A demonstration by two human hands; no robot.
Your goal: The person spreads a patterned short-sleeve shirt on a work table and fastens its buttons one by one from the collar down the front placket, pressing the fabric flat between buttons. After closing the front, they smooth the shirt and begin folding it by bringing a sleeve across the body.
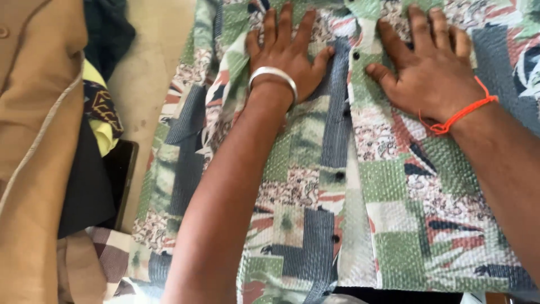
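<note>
A patchwork shirt (394, 191) in green, grey-blue, white and red prints lies spread flat, its dark-buttoned placket running down the middle. My left hand (287, 53) presses flat on the cloth left of the placket, fingers apart; a silver bangle circles that wrist. My right hand (430, 65) lies flat on the cloth right of the placket, near the collar, with an orange thread tied at the wrist. Neither hand holds anything.
A tan garment (34, 141) lies piled at the left, with dark and yellow clothes (101, 112) beside it. A beige surface (152, 56) shows between the pile and the shirt. A checked cloth (109, 253) sits at the lower left.
</note>
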